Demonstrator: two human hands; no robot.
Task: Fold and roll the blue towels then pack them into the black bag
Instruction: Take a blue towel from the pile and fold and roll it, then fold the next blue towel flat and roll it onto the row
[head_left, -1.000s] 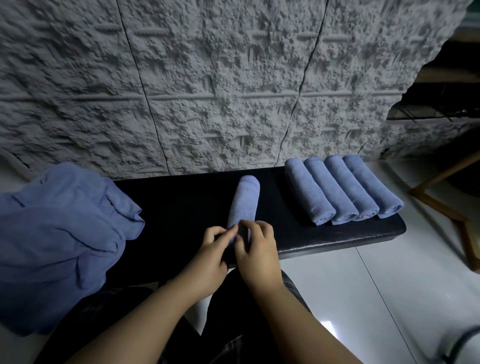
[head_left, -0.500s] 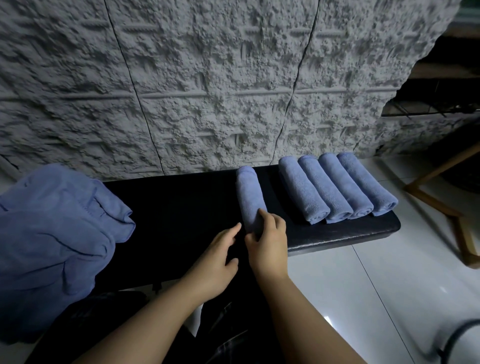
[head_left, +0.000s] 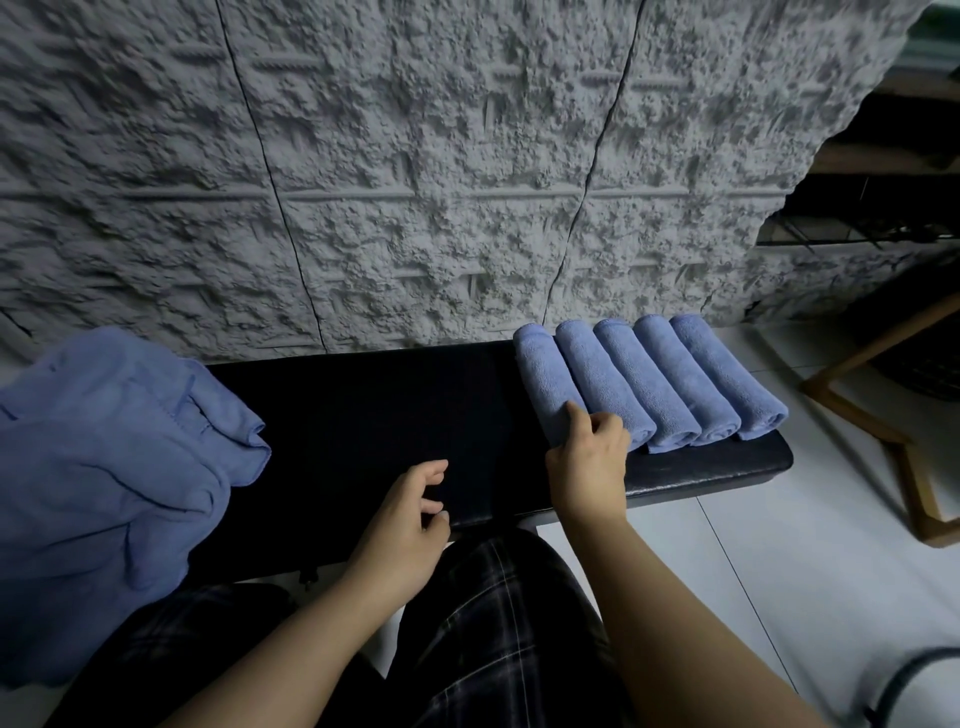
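Towels: a fifth roll is now joining the row at the right end of the bench.

We are looking first at the loose heap of blue towels (head_left: 104, 483) draping over the bench's (head_left: 374, 415) left end, still waiting to be folded. Then the row of four rolls (head_left: 675, 384), with the newest roll (head_left: 543, 382), which a second ago was lying mid-bench under both hands, now touching their left side. Our right hand (head_left: 589, 462) is pressing that roll's near end with curled fingers (head_left: 576, 415), though a true grip is unclear. Our left hand (head_left: 402, 525) is hovering, fingers loosely curled and holding nothing. We are judging another towel comes next; the black bag is not showing.
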